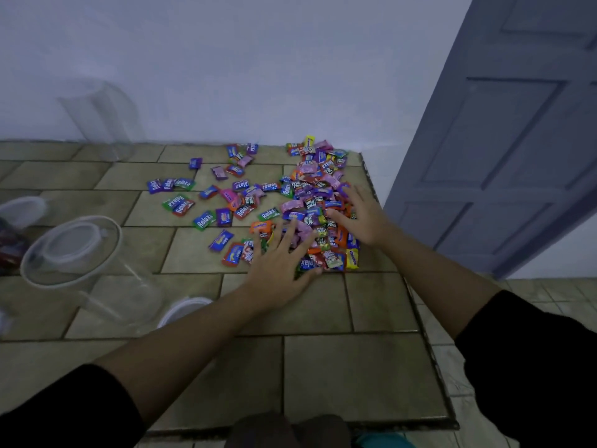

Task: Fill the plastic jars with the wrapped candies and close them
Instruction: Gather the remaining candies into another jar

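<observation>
A pile of wrapped candies [318,202] in many colours lies at the right side of the tiled counter [323,367], with loose ones scattered to its left. My left hand [280,263] rests flat on the near edge of the pile, fingers spread. My right hand [363,218] lies on the pile's right side, fingers straight. A clear plastic jar [87,273] stands open at the left, its rim toward me. A second clear jar [103,118] stands by the wall. A white lid [184,310] lies beside the near jar.
Another jar with a white rim [19,211] and dark contents sits at the far left edge. The counter's right edge [416,302] drops to a tiled floor. A grey panelled door [504,140] stands at the right, a white wall behind.
</observation>
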